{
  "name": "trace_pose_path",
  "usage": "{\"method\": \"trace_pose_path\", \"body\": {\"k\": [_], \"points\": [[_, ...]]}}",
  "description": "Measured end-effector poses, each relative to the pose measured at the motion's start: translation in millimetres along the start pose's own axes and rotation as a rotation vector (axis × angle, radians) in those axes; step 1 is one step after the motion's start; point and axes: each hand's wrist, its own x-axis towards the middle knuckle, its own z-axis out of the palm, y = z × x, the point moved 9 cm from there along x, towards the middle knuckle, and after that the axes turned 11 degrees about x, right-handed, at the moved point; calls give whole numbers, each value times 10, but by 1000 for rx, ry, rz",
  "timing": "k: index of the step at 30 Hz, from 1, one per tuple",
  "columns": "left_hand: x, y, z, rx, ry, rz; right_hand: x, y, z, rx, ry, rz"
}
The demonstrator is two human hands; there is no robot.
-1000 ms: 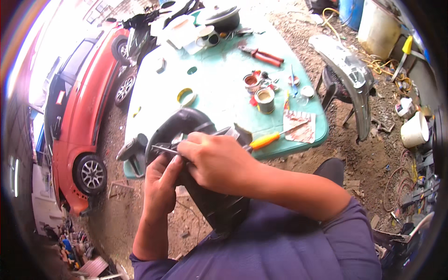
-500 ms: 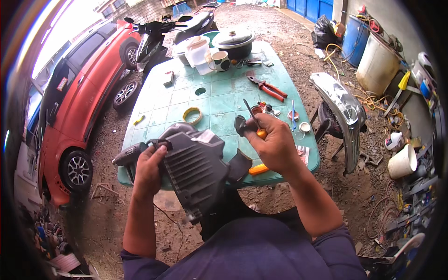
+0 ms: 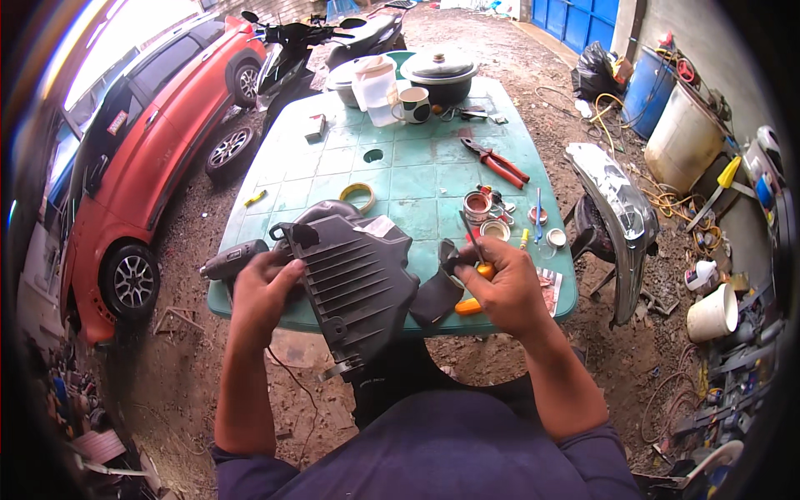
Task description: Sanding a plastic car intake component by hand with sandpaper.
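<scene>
My left hand [image 3: 268, 287] grips the left edge of a black ribbed plastic housing [image 3: 358, 279], its thumb on the top face. The housing is tilted over the table's near edge, a looped tab at its upper corner. My right hand [image 3: 504, 287] is closed round a screwdriver [image 3: 485, 270] with an orange handle, its shaft pointing up and away. A small black plastic piece [image 3: 447, 252] is also pinched at its fingertips. Below that piece lies a curved black part [image 3: 436, 300], beside a yellow-orange handle [image 3: 469, 307]. A dark drill-like tool [image 3: 233, 260] sits behind my left hand.
The green table [image 3: 317, 179] carries a tape roll [image 3: 357, 197], red-handled pliers [image 3: 497, 163], small open tins [image 3: 477, 207], a mug [image 3: 412, 106], a pitcher [image 3: 377, 92] and a lidded pot [image 3: 439, 77]. A headlight [image 3: 612, 200] stands right; a red car [image 3: 154, 150] is left.
My left hand has slid down the housing's edge, uncovering the looped corner tab. My right hand has come slightly nearer with the screwdriver and the small black piece. The view has shifted a little.
</scene>
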Motion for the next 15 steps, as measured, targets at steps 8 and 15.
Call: {"method": "trace_pose_path", "body": {"k": [8, 15], "points": [[-1093, 1450, 448, 275, -101, 757, -19, -926, 669, -31, -338, -224], [-912, 988, 441, -92, -44, 456, 226, -190, 249, -323, -164, 100]]}}
